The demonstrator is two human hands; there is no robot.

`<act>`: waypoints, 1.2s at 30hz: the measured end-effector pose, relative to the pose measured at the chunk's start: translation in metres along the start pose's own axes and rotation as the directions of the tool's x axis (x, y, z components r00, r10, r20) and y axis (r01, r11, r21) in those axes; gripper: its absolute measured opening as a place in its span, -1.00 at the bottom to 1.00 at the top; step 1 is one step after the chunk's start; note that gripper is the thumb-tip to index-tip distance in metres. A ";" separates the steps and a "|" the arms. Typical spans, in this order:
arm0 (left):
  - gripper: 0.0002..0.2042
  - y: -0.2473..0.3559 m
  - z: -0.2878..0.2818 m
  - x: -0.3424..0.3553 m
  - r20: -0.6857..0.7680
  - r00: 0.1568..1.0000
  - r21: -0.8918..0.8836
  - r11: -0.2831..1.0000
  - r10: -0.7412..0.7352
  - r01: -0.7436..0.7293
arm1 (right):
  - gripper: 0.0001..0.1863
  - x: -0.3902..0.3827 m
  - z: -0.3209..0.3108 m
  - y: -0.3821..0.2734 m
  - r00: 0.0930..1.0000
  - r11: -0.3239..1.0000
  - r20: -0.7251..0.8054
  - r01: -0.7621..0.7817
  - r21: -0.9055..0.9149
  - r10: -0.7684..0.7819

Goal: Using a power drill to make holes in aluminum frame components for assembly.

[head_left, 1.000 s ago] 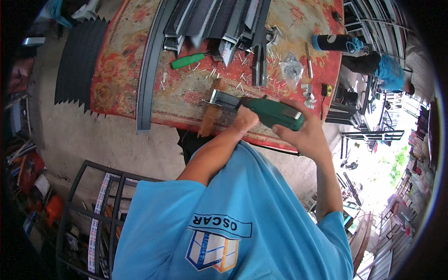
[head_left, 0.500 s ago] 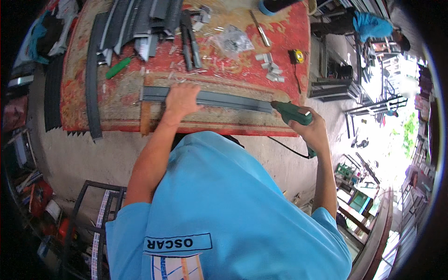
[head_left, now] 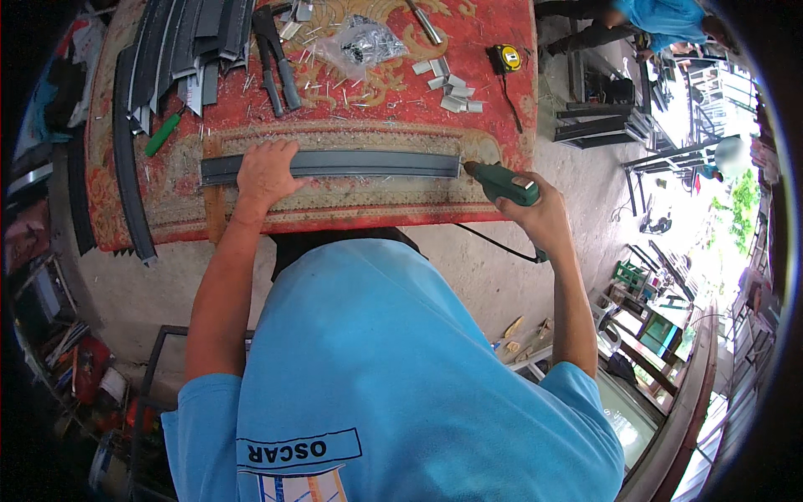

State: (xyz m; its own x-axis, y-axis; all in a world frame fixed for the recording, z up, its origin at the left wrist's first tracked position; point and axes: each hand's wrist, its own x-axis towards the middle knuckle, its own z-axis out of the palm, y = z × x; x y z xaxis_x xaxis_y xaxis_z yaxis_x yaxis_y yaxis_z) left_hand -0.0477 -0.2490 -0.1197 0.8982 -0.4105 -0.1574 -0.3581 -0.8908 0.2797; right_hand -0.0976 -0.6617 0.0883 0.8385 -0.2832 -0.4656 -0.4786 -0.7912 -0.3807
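Note:
A long grey metal profile (head_left: 376, 163) lies crosswise along the near side of the cloth-covered table. Across its left part rests my left hand (head_left: 266, 174), fingers over the far edge and thumb by the near edge, gripping it against the table. My right hand (head_left: 539, 209) is closed round the handle of a green power drill (head_left: 506, 184). The drill's nose points left at the profile's right end; whether the tip touches it I cannot tell. A black cord (head_left: 498, 243) hangs from the drill's grip. Under the profile's left end sticks out a wooden strip (head_left: 215, 213).
Dark profiles (head_left: 188, 42) are stacked far left, with a green-handled tool (head_left: 163, 135) nearby. A hand riveter (head_left: 274, 63), a clear bag of small parts (head_left: 360, 46), cut metal brackets (head_left: 452, 88) and a yellow tape measure (head_left: 504, 58) lie beyond. Another person (head_left: 661, 17) is at far right.
The view has shifted, so the table and its things sit further left and slightly higher. Both hands keep their holds; the drill's nose remains by the profile's right end.

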 end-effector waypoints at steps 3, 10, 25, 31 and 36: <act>-0.37 0.002 -0.002 0.000 0.016 1.000 -0.004 1.000 -0.010 0.010 | -0.32 -0.001 -0.003 0.001 1.000 1.000 -0.005 -0.010 -0.011 0.010; -0.38 0.001 -0.001 0.001 0.052 0.998 0.010 1.000 -0.027 0.026 | -0.32 0.003 0.000 0.012 1.000 1.000 0.001 0.020 -0.006 -0.020; -0.41 -0.001 -0.001 0.001 0.064 0.998 -0.019 1.000 -0.022 0.023 | -0.34 0.011 -0.004 0.005 0.999 0.999 0.041 0.031 -0.009 -0.030; -0.42 -0.001 0.000 0.001 0.058 0.998 -0.038 0.999 -0.034 0.036 | -0.37 0.013 0.001 0.001 0.999 0.999 0.046 0.030 -0.034 -0.028; -0.42 -0.001 -0.001 0.001 0.070 0.997 -0.004 0.999 -0.032 0.032 | -0.37 0.012 0.001 -0.008 0.999 0.991 0.037 0.041 -0.123 -0.037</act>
State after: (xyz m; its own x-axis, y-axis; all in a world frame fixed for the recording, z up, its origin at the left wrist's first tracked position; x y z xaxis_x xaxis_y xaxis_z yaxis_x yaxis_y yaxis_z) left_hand -0.0468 -0.2484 -0.1192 0.8890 -0.3945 -0.2325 -0.3279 -0.9029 0.2781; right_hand -0.0836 -0.6584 0.0851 0.8455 -0.2334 -0.4802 -0.4077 -0.8631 -0.2982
